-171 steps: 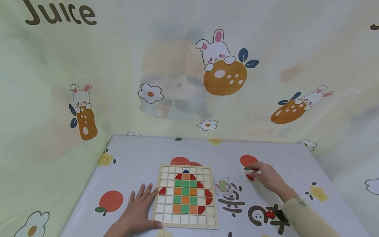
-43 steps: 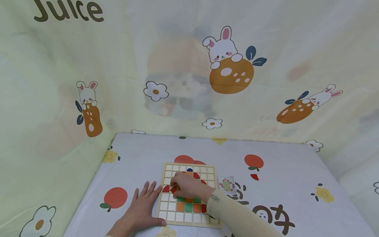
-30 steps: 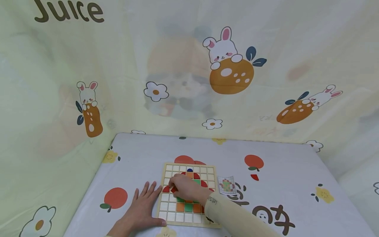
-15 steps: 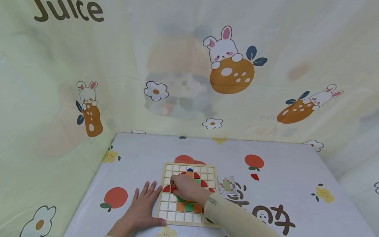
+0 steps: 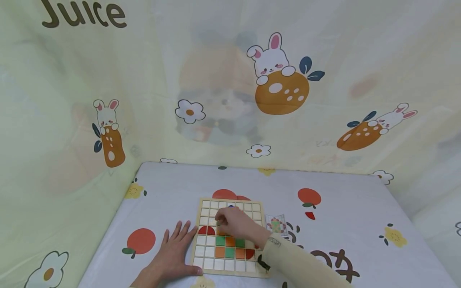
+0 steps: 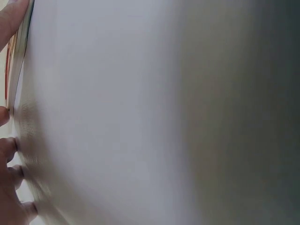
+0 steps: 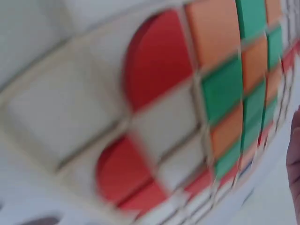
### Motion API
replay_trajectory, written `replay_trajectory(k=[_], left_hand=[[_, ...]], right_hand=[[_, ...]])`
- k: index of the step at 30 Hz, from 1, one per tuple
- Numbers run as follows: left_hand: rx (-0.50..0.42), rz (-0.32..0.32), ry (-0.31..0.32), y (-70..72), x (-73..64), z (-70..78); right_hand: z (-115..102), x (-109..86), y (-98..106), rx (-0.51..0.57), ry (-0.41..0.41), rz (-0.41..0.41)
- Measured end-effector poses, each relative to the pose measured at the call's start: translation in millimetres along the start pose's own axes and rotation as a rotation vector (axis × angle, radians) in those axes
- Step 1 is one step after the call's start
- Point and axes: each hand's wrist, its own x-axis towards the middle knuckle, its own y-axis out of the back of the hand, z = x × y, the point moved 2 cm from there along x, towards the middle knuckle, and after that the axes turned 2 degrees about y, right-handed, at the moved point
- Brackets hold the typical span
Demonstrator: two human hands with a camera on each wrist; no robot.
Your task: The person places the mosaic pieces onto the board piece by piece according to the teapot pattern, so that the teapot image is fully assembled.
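A pale wooden grid board (image 5: 230,274) holds green and orange square tiles and red rounded ones. My left hand (image 5: 169,254) lies on the cloth with fingers spread, index fingertip and thumb at the board's left side. Over the board's upper middle is my right hand (image 5: 237,224), fingers loosely bent, nothing showing between them; it hides several tiles. Two red quarter-round tiles (image 5: 207,230) sit side by side at the left, forming a half circle. In the right wrist view, a red quarter-round tile (image 7: 159,61) borders an orange square tile (image 7: 213,33).
A small pattern card (image 5: 276,225) lies right of the board, partly behind the right forearm. Farther right, one loose red quarter-round tile (image 5: 309,215) rests on the printed cloth (image 5: 173,180). Printed fabric walls (image 5: 216,80) rise behind and at both sides.
My right hand came from the right with a red tile, set it beside the left red one, and has now drawn back right. My left hand stays at the board.
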Motion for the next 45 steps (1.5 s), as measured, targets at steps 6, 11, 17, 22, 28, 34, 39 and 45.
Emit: replay_trajectory(k=[6,11,17,22,28,34,39,45], left_hand=[[0.019,-0.003,0.023,0.7,0.0,0.3],[0.022,-0.016,0.042,0.4,-0.3,-0.5],[0.009,-0.030,0.060,-2.4,-0.2,-2.7],[0.001,-0.031,0.064,-4.6,-0.7,-5.3],[-0.002,-0.020,0.059,-5.4,-1.0,-5.7],[-0.003,-0.021,0.057,-3.5,-1.5,-2.9],[-0.003,-0.022,0.054,-3.7,-0.2,-0.4],[0.013,-0.023,0.046,-3.5,1.0,2.0]], right_hand=[[37.3,-29.1,43.3,0.081,-0.087,0.079],[74.3,-57.0,76.2,0.085,-0.163,0.167],[120.9,-90.6,108.1,0.030,-0.110,0.282],[156.3,-111.8,123.4,0.010,-0.169,0.322],[185.4,-125.4,131.1,0.021,-0.286,0.314],[205.0,-126.4,124.0,-0.004,-0.394,0.296],[217.5,-125.0,116.3,-0.065,-0.409,0.260],[221.6,-124.2,110.4,-0.123,-0.407,0.247]])
